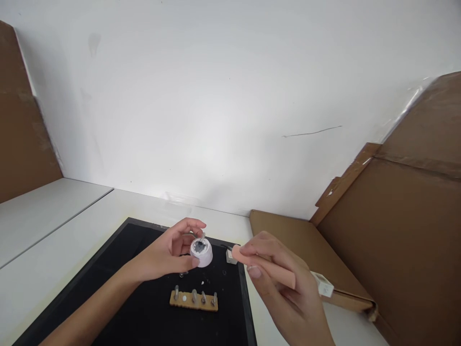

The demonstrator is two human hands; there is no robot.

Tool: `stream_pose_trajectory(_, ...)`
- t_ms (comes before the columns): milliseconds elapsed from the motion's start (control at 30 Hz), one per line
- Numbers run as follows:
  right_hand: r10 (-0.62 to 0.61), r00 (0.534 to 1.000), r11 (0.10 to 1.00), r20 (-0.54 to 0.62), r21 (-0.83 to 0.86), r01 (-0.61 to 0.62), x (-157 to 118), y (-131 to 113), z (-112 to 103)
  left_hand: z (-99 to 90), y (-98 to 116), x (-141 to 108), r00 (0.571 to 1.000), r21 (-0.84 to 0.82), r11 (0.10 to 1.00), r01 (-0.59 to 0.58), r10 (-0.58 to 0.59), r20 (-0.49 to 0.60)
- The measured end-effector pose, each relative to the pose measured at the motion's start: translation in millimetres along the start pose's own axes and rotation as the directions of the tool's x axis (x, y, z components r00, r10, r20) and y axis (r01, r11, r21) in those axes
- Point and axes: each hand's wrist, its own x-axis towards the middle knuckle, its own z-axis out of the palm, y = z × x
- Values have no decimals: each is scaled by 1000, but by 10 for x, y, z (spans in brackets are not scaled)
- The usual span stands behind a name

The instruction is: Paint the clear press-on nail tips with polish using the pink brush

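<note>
My left hand (167, 254) has its grip closed round a small white cup (204, 259), thumb on the near side and fingers curled behind; the cup's open face is turned up, showing a dark grey middle with a clear piece (202, 236) standing up at the far edge. I cannot tell whether the forefinger, just above that piece, touches it. My right hand (300, 288) has a narrow grip, with a peach-handled tool (275, 272) pinched between thumb and fingers, its thin dark tip (226, 247) pointing left, near the cup but apart from it. Behind that tip sits a little white box (231, 257). Nearer to me than the left grip, a tan rack (187, 303) on the black mat (144, 288) carries several small clear pieces upright, and one more small piece (183, 274) lies just below the left thumb. For clean work here, I'd let the left grip do the steadying: firm enough that the cup can't turn, light enough not to squeeze its wall, face level and forefinger clear of the rim. I'd bring the tool in slowly from the right, low and by small wrist turns, since a long handle looks likely to exaggerate any wobble at the tip. Knocking the standing clear piece seems the main risk, so I'd come in on its near side, resting the right wrist on the bench (137, 199) if reach allows.
</note>
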Motion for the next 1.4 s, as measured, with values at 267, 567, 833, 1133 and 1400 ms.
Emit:
stream_pose_trajectory(267,-50,997,998,-51,25,51,-46,-108,76,138,173,-90,993,-180,984,-7,-15,-121)
stream_pose_trajectory(567,57,994,998,-92,-15,-58,-39,-122,180,187,192,-86,985,-216,976,35,-70,-156)
stream_pose_trajectory(833,23,996,999,-87,-35,-27,-3,-83,235,187,171,-90,988,-150,988,31,-53,-147)
stream_pose_trajectory(1133,210,969,978,-128,15,-210,-7,-94,308,228,230,-127,966,136,990,-31,64,-252)
stream_pose_trajectory(1400,296,954,955,-39,29,-295,-11,-69,279,289,249,-106,906,351,927,-129,254,-339)
